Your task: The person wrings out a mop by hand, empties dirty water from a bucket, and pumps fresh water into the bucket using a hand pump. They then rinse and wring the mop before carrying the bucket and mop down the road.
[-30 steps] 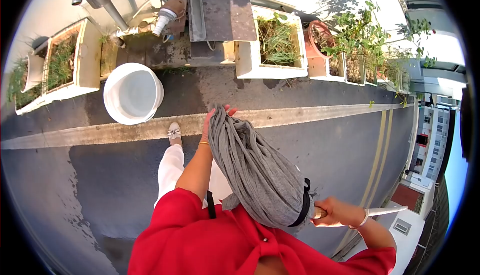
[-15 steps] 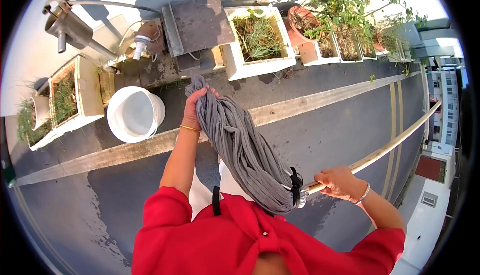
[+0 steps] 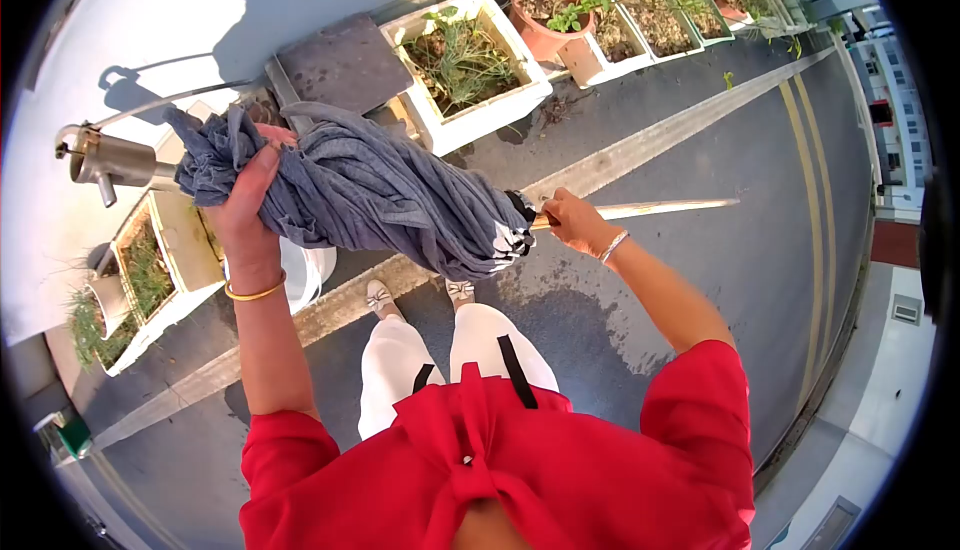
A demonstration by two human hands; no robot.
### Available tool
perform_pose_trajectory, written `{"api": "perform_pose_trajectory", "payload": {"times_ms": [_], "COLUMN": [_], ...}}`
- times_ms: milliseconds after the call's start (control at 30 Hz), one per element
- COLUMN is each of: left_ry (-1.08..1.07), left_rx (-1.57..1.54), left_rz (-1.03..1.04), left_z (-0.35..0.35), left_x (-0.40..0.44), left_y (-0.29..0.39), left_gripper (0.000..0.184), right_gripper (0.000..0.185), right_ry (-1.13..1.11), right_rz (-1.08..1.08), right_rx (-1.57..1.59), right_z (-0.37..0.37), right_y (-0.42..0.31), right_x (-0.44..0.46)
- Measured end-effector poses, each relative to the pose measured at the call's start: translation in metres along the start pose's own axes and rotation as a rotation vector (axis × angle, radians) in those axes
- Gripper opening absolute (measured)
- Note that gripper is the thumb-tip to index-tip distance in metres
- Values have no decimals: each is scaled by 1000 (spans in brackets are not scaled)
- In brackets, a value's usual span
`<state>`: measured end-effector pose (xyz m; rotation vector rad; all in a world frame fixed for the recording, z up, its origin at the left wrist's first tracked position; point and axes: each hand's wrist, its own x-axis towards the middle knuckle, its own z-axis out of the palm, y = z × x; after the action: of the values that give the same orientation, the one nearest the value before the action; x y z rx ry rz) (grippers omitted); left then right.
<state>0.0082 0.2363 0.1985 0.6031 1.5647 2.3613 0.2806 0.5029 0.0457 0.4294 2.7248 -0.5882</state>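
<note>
A grey cloth mop head (image 3: 390, 185) is stretched and twisted across the view in front of me. My left hand (image 3: 250, 185) is wrapped round the loose end of its strips. Close to the black-and-white binding of the mop, my right hand (image 3: 575, 222) is closed round the wooden handle (image 3: 670, 209), which points away to the right. Beneath the mop's left part stands a white bucket (image 3: 308, 275), mostly hidden by my left forearm and the strips.
A metal fixture (image 3: 115, 162) juts from the wall at left. Planter boxes (image 3: 490, 125) and an orange pot (image 3: 540, 40) line the wall. A dark slab (image 3: 345, 65) lies beside them. Wet patches mark the pavement (image 3: 690, 160).
My left hand has moved left and up with the strip ends, and the mop head now looks more twisted and level. My right hand has moved up and left with the handle. The view has turned.
</note>
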Motion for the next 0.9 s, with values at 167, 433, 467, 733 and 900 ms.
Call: {"api": "perform_pose_trajectory", "payload": {"times_ms": [167,433,467,733,900], "left_ry": [-152,-594,-617,-908,-1208], "left_rx": [-14,273,262,184,153], "left_rz": [79,343,325,230,301], "left_z": [34,86,89,99,105], "left_x": [-3,-8,-8,-9,-27], "left_y": [11,7,3,-12,9], "left_gripper": [15,23,23,36,20], "right_gripper": [13,14,13,25,25], "right_ry": [148,574,556,670,208], "right_rz": [59,258,299,805,936], "right_rx": [177,389,409,1029,2575], "right_z": [48,125,134,185,159], "right_y": [6,-16,-18,-47,-59], "right_x": [25,53,56,33,53]}}
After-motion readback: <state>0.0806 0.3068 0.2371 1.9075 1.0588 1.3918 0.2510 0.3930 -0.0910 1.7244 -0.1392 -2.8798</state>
